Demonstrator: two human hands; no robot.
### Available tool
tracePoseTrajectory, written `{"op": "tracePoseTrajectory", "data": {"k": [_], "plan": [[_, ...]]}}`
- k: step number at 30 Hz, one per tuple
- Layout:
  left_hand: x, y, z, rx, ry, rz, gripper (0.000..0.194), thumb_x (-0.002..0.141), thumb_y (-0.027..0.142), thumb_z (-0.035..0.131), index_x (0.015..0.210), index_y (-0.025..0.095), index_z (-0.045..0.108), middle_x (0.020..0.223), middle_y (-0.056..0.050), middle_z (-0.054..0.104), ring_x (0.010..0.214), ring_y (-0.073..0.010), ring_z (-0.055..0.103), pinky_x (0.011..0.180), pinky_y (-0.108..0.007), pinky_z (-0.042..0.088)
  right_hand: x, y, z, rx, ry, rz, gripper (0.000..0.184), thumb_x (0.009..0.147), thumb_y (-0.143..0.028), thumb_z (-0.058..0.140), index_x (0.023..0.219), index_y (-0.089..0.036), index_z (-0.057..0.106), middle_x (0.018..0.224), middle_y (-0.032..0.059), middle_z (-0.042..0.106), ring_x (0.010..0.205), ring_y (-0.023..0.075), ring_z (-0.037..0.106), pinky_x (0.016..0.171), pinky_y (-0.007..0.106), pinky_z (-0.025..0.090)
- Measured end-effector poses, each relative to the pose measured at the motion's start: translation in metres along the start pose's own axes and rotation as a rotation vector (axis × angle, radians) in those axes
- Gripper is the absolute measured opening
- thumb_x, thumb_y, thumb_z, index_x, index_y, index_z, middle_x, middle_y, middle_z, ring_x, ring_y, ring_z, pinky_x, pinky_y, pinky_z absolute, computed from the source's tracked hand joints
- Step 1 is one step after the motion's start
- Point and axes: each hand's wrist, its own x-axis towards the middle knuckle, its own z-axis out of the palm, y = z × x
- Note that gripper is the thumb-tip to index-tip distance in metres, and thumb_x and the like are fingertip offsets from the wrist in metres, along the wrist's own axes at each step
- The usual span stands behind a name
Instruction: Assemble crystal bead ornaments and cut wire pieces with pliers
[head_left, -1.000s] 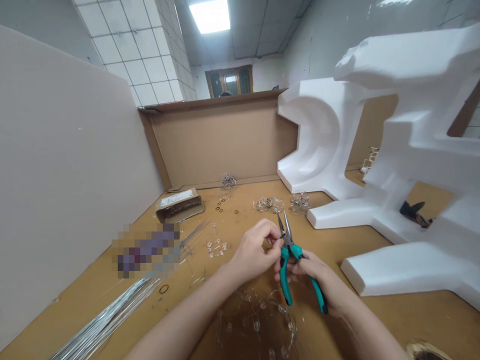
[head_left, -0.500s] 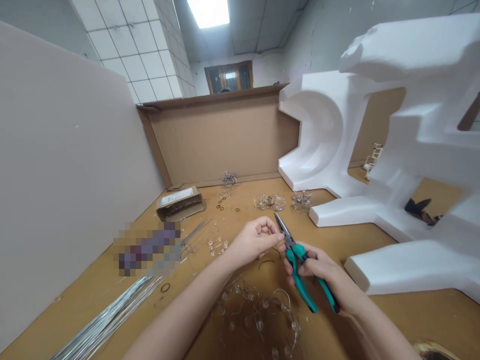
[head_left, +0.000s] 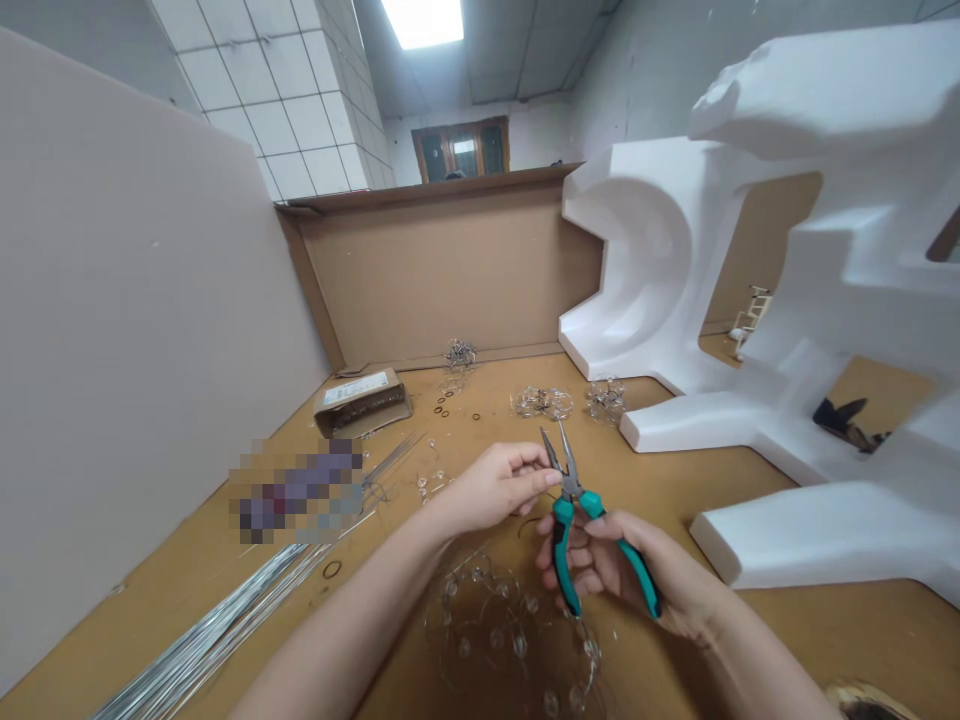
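One pair of long-nosed pliers (head_left: 571, 488) with teal handles is held in the right hand (head_left: 611, 565), its jaws parted and pointing forward. The left hand (head_left: 504, 485) has thumb and fingers pinched beside those jaws; what it grips, if anything, is unclear. Beaded wire loops (head_left: 520, 645) lie below on the brown tabletop (head_left: 660, 490).

One head-worn view
We look forward and down from close above the desk (head_left: 656, 487), facing a cardboard panel (head_left: 450, 270).
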Motion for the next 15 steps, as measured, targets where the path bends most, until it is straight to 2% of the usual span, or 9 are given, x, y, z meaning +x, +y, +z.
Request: {"op": "tracePoseTrajectory", "data": {"k": [4, 7, 10, 15], "plan": [[-0.005, 0.011, -0.007, 0.067, 0.018, -0.008, 0.021, 0.078, 0.034, 0.053, 0.071, 0.014, 0.052, 0.055, 0.005, 0.046, 0.051, -0.0071, 0.043, 0.051, -0.02, 0.034, 0.0, 0.002, 0.003, -0.046, 0.049, -0.095, 0.03, 0.066, -0.02, 0.049, 0.095, -0.014, 0.058, 0.082, 0.0075, 0.059, 0.075, 0.019, 0.056, 0.068, 0.031, 0.041], [-0.009, 0.017, -0.013, 0.108, -0.025, 0.001, 0.019, 0.079, 0.033, 0.053, 0.078, 0.014, 0.056, 0.06, 0.003, 0.05, 0.055, -0.0084, 0.048, 0.053, -0.021, 0.037, -0.001, 0.003, 0.005, -0.085, 0.091, -0.135, 0.03, 0.062, -0.018, 0.05, 0.091, -0.014, 0.058, 0.078, 0.0058, 0.057, 0.067, 0.0166, 0.053, 0.059, 0.027, 0.039], [-0.012, 0.018, -0.016, 0.122, -0.063, 0.027, 0.02, 0.08, 0.032, 0.051, 0.084, 0.014, 0.057, 0.062, 0.002, 0.052, 0.056, -0.0089, 0.049, 0.055, -0.021, 0.038, -0.001, 0.006, 0.005, -0.096, 0.098, -0.128, 0.029, 0.062, -0.021, 0.052, 0.089, -0.013, 0.058, 0.075, 0.0057, 0.056, 0.063, 0.016, 0.052, 0.054, 0.025, 0.037], [-0.011, 0.014, -0.014, 0.104, -0.048, 0.04, 0.016, 0.08, 0.03, 0.051, 0.08, 0.015, 0.057, 0.061, 0.002, 0.053, 0.055, -0.0086, 0.049, 0.055, -0.022, 0.039, 0.001, 0.009, 0.007, -0.132, 0.122, -0.099, 0.02, 0.068, -0.026, 0.05, 0.082, -0.014, 0.055, 0.066, 0.0028, 0.052, 0.05, 0.0111, 0.046, 0.048, 0.023, 0.032]]}}
